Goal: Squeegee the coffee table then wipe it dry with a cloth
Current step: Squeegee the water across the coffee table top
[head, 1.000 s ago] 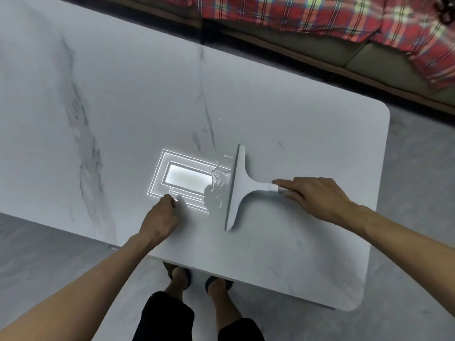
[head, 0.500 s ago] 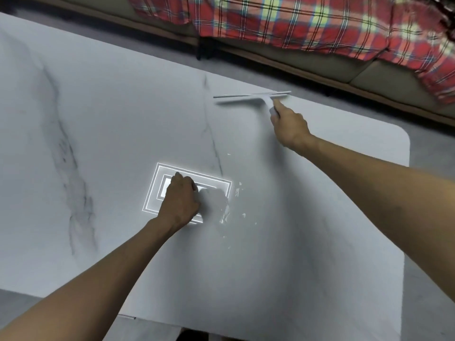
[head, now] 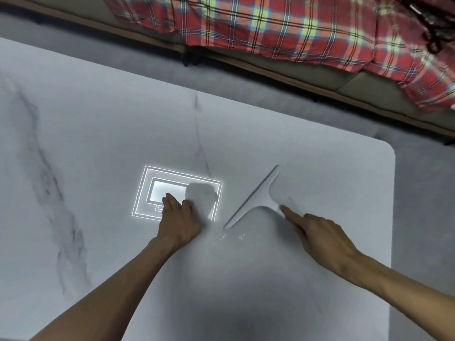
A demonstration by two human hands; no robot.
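Right hand [head: 317,236] gripping white T-shaped plastic squeegee [head: 256,196] handle, left hand [head: 178,221] curled, knuckles down, beside it on white marble-patterned coffee table [head: 98,143], bare surface beyond both, rounded table corner right of right hand.

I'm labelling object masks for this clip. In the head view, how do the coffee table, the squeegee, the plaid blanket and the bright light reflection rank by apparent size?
1. coffee table
2. plaid blanket, cut off by the frame
3. and 4. squeegee and light reflection: about alike, so unranked.

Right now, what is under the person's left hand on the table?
The left hand presses a pale cloth onto the marble table, over a bright rectangular reflection. The surface beneath the cloth is hidden.
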